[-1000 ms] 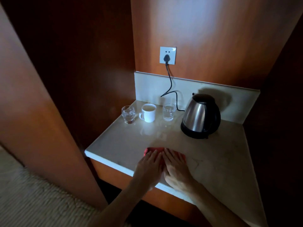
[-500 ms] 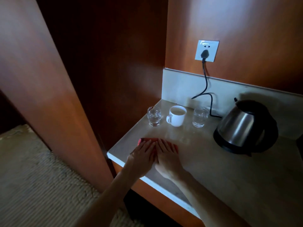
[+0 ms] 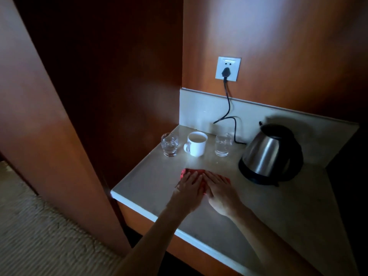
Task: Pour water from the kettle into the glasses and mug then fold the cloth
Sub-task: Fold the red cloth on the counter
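1. Now, cloth (image 3: 201, 173) — red, lying near the counter's (image 3: 151, 182) front edge, mostly under both palms.
2. Left hand (image 3: 189, 189), right hand (image 3: 220, 191) — fingers straight, side by side, pressing flat on it.
3. Advice: press evenly, smoothing outward to set the crease, clear of the kettle (image 3: 268, 154).

Change noted: my view has swung left and back again. My left hand (image 3: 188, 189) and right hand (image 3: 220, 191) have spread slightly apart on the red cloth (image 3: 203, 174).
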### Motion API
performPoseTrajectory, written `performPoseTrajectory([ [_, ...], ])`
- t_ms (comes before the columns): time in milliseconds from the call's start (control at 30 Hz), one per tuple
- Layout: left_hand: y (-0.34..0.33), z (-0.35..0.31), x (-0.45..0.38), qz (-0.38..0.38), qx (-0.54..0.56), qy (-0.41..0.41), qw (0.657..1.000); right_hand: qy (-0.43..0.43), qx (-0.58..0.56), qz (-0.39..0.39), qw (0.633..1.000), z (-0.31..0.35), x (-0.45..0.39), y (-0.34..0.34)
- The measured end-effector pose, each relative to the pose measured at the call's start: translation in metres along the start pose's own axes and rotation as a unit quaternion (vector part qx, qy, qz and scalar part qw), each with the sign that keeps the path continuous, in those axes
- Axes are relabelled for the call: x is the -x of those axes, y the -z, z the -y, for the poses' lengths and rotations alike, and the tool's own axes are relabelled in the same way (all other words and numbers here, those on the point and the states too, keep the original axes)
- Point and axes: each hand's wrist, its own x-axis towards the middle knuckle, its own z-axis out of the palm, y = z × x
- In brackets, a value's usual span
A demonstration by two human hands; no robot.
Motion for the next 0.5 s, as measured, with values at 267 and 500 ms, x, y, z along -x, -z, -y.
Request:
performPoseTrajectory([
  [267, -0.002, -0.075, 0.035, -0.005, 0.065, -0.042, 0.997, -0.032, 0.012, -0.048, 0.998, -0.009, 0.093, 0.037],
  [500, 0.029, -0.043, 0.075, 0.008, 0.038, -0.029, 0.999, -0.035, -0.001, -0.050, 0.998, 0.048, 0.093, 0.024],
])
